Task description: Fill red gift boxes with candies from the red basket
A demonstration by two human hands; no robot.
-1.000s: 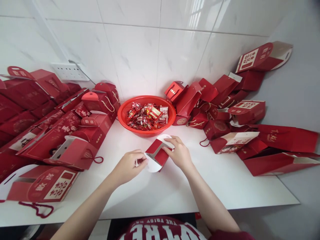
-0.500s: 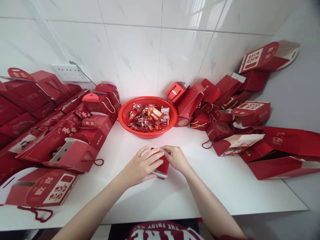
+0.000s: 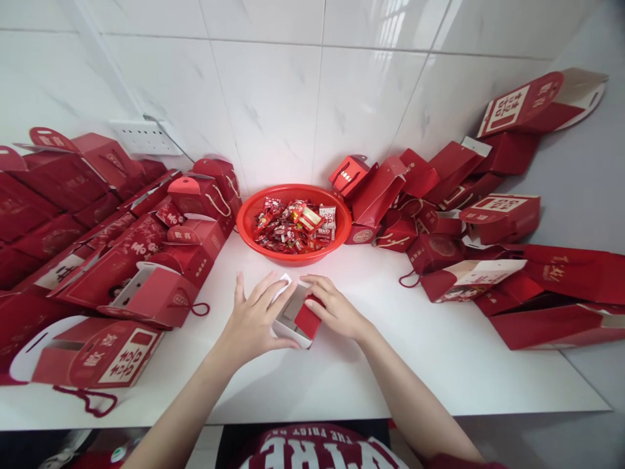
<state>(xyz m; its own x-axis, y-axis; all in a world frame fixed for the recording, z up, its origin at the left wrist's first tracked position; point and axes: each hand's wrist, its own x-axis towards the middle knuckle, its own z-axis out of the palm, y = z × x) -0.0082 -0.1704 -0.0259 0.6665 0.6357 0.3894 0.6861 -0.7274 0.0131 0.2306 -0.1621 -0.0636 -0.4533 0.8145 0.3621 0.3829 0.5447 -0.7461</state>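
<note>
A small red gift box (image 3: 299, 316) with a white inside stands on the white table (image 3: 342, 371) just in front of me, its top flaps open. My left hand (image 3: 252, 319) presses against its left side with fingers spread over the flap. My right hand (image 3: 333, 309) grips its right side, fingers curled on the red wall. Behind the box sits a red plastic basket (image 3: 249, 218) full of wrapped candies (image 3: 293, 226).
Piles of red gift boxes with cord handles fill the left (image 3: 146, 293) and the right (image 3: 469, 277) of the table. A white tiled wall with a socket strip (image 3: 141, 135) rises behind. The table's front edge runs close to my body.
The box was tipped on its side a second ago; both hands turned it upright and now hold it open-top on the table. The camera view shifted slightly.
</note>
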